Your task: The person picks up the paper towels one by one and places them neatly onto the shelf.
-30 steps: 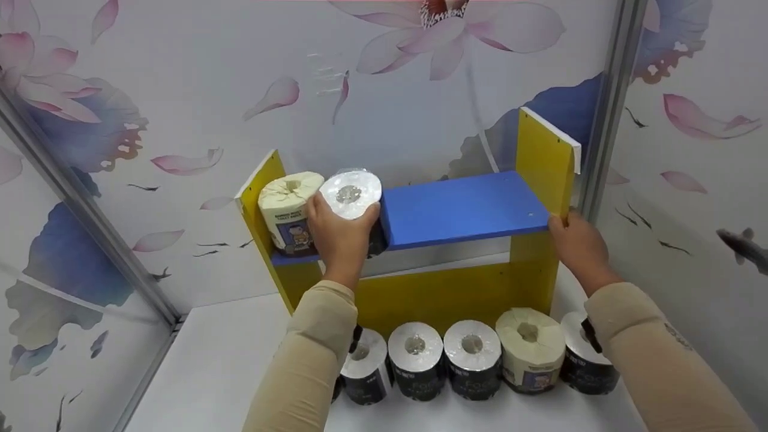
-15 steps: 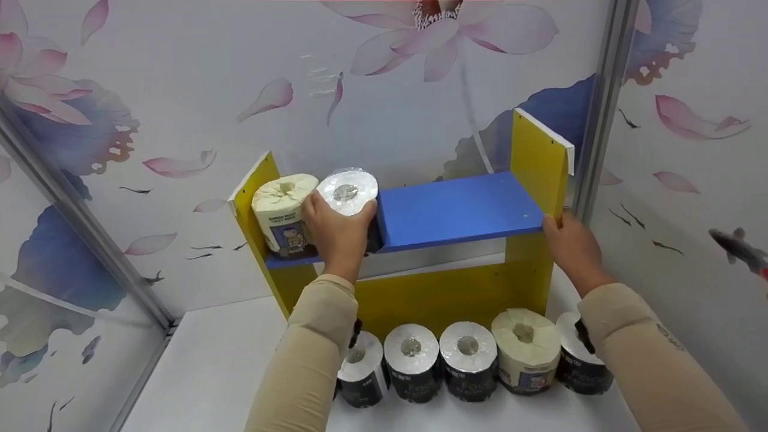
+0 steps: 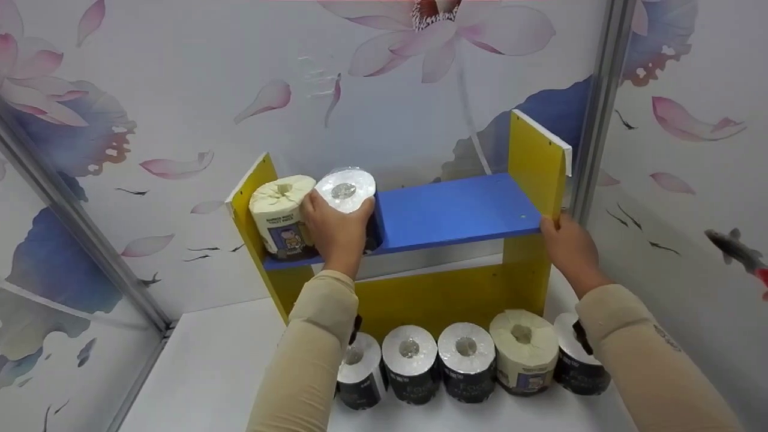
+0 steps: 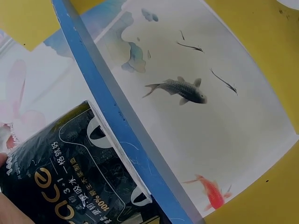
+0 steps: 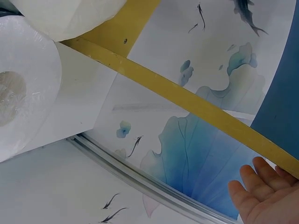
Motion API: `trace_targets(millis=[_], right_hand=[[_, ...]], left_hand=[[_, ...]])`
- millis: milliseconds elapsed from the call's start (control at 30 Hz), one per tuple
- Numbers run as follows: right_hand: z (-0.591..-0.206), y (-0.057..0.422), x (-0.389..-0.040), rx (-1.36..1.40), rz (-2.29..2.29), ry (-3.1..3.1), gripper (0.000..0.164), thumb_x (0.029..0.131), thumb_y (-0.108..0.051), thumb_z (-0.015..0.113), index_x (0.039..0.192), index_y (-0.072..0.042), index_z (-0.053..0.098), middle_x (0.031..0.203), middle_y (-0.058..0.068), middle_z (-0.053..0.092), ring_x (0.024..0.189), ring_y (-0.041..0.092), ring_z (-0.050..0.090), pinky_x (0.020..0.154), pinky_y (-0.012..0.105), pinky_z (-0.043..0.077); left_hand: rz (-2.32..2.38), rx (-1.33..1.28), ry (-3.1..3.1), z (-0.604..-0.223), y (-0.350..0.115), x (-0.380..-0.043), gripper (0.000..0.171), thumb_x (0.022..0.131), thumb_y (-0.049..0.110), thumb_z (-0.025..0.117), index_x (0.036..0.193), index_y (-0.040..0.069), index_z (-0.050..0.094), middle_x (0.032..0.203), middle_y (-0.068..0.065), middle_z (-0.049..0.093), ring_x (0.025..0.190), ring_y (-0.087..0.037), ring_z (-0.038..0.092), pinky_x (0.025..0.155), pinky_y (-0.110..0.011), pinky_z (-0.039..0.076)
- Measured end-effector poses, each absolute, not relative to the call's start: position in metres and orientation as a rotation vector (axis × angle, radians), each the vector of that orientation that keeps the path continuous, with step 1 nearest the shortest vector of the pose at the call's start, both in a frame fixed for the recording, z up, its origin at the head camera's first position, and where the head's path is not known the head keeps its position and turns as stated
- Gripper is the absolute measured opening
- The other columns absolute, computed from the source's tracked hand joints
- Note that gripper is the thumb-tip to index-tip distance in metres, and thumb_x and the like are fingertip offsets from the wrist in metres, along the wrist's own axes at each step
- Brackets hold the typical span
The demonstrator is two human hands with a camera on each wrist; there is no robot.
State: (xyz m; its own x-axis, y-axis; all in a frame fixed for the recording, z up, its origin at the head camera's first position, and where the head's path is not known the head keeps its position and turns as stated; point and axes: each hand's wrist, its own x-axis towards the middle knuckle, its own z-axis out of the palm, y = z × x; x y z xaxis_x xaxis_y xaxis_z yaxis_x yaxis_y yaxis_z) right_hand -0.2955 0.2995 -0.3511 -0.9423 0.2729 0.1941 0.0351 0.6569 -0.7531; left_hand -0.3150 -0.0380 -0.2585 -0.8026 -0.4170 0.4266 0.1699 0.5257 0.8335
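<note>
On the blue shelf board [image 3: 444, 210] of a yellow-sided rack, my left hand [image 3: 336, 234] grips a toilet paper roll [image 3: 360, 180] in black wrapping with a white top. The left wrist view shows the roll's printed black side [image 4: 70, 172] and its end at the blue board. Beside it, against the left side panel [image 3: 255, 180], stands a cream-wrapped toilet paper roll [image 3: 282, 222]. My right hand [image 3: 570, 249] holds the front edge of the right yellow side panel [image 3: 537, 156] at shelf height. Several of its fingers [image 5: 264, 177] extend loosely beside that edge in the right wrist view.
In front of the rack, a row of rolls stands on the white table [image 3: 210, 366]: several black-wrapped rolls [image 3: 414, 366] and a cream-wrapped roll [image 3: 522, 351]. A yellow lower panel [image 3: 432, 294] lies behind them. Flower-printed walls [image 3: 384, 120] close in the back and sides.
The whole scene shifts slightly left in the head view. Both hands keep their holds on the roll and the side panel, and the roll stays beside the cream one.
</note>
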Motion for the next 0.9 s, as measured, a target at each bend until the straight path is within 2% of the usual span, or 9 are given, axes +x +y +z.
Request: trace_targets(millis=[233, 500, 700, 900], right_hand=[[-0.3520, 0.2968, -0.2959, -0.295, 1.207, -2.577, 0.056, 0.102, -0.046, 0.023, 0.116, 0.004, 0.043, 0.094, 0.016, 0.047, 0.085, 0.030, 0.047, 0.071, 0.039, 0.040], [-0.3525, 0.2999, -0.2957, -0.282, 1.182, -2.570, 0.053, 0.102, -0.045, 0.023, 0.110, 0.003, 0.044, 0.090, 0.015, 0.045, 0.081, 0.029, 0.045, 0.068, 0.038, 0.038], [-0.3533, 0.2997, -0.2959, -0.294, 1.194, -2.560, 0.050, 0.101, -0.044, 0.024, 0.108, 0.002, 0.045, 0.091, 0.014, 0.046, 0.082, 0.028, 0.045, 0.068, 0.037, 0.039], [-0.3536, 0.3013, -0.2962, -0.257, 1.159, -2.556, 0.048, 0.102, -0.045, 0.024, 0.097, -0.001, 0.043, 0.084, 0.013, 0.044, 0.075, 0.028, 0.044, 0.064, 0.037, 0.036]], left_hand=[[-1.276, 0.221, -2.189, -0.2576, -0.0356, -0.3172, 0.102, 0.072, 0.038, 0.083, 0.149, 0.000, 0.029, 0.148, -0.013, 0.032, 0.134, -0.026, 0.035, 0.110, -0.038, 0.033], [-1.266, 0.241, -2.203, -0.2575, -0.0326, -0.3200, 0.101, 0.073, 0.040, 0.083, 0.150, 0.002, 0.028, 0.150, -0.013, 0.031, 0.134, -0.026, 0.036, 0.107, -0.043, 0.035], [-1.273, 0.228, -2.196, -0.2591, -0.0312, -0.3213, 0.102, 0.073, 0.039, 0.082, 0.150, 0.001, 0.026, 0.151, -0.013, 0.029, 0.136, -0.026, 0.033, 0.111, -0.041, 0.031], [-1.287, 0.195, -2.179, -0.2606, -0.0306, -0.3229, 0.103, 0.073, 0.039, 0.083, 0.150, -0.001, 0.026, 0.152, -0.015, 0.028, 0.139, -0.027, 0.030, 0.112, -0.038, 0.029]])
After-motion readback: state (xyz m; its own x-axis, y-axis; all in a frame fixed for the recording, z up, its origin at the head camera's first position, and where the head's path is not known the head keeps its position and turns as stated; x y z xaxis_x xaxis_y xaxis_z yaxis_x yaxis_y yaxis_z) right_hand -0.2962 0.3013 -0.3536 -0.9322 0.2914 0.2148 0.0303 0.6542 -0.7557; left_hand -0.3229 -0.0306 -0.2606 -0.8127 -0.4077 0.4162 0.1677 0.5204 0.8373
